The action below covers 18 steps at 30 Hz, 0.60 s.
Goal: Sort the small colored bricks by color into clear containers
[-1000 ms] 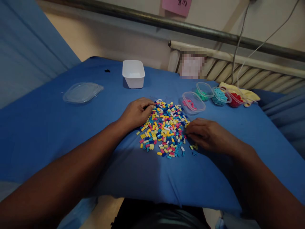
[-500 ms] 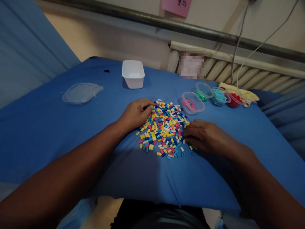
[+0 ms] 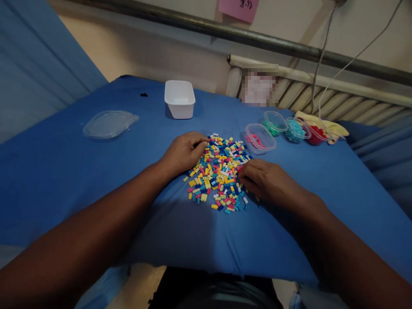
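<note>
A loose pile of small toy building bricks [image 3: 222,171] in yellow, blue, pink, white and teal lies on the blue cloth. My left hand [image 3: 185,151] rests at the pile's upper left edge, its thumb apart from the bent fingers and nothing visible in it. At the right side of the pile, my right hand [image 3: 262,180] reaches in with fingertips drawn together among the bricks. Whatever lies between those fingertips is hidden. Just beyond the right hand stands a clear plastic tub [image 3: 261,145] holding some pink bricks.
Farther right are clear tubs of green bricks [image 3: 272,128], turquoise bricks [image 3: 295,132] and red bricks [image 3: 316,135], beside a yellow cloth [image 3: 336,128]. A white container [image 3: 183,111] stands at the back. A clear lid [image 3: 110,124] lies left. A radiator [image 3: 341,96] lines the wall.
My right hand has moved left, farther into the pile, covering bricks at its right side. My left hand has stayed at the upper left edge.
</note>
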Available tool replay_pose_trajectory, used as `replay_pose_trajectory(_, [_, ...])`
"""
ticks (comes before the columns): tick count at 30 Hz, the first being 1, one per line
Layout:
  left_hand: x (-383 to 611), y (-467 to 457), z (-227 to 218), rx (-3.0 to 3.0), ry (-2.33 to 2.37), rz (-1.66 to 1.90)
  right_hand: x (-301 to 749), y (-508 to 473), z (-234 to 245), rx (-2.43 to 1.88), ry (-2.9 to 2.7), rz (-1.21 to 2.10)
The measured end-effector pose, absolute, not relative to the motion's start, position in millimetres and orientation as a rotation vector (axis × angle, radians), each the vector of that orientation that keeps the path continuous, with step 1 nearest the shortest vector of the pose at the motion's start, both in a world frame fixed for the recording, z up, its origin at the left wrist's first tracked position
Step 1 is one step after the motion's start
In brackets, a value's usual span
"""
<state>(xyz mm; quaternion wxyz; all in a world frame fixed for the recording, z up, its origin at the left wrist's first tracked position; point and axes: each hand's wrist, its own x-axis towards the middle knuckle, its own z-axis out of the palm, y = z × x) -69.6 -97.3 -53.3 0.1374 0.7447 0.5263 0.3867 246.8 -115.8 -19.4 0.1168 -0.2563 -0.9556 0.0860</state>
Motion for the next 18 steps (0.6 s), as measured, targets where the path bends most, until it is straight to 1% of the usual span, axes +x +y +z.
replay_pose_trajectory(9, [-69, -98, -52, 2.168, 1.495, 1.114, 269, -115, -14, -0.800, -2.826, 0.379])
replay_pose_trajectory(13, [-69, -97, -54, 2.173, 1.509, 1.112, 261, -115, -16, -0.761, -2.760, 0.380])
replay_pose_trajectory(18, [-70, -98, -54, 2.163, 1.521, 1.110, 248, -118, -18, -0.694, -2.809, 0.402])
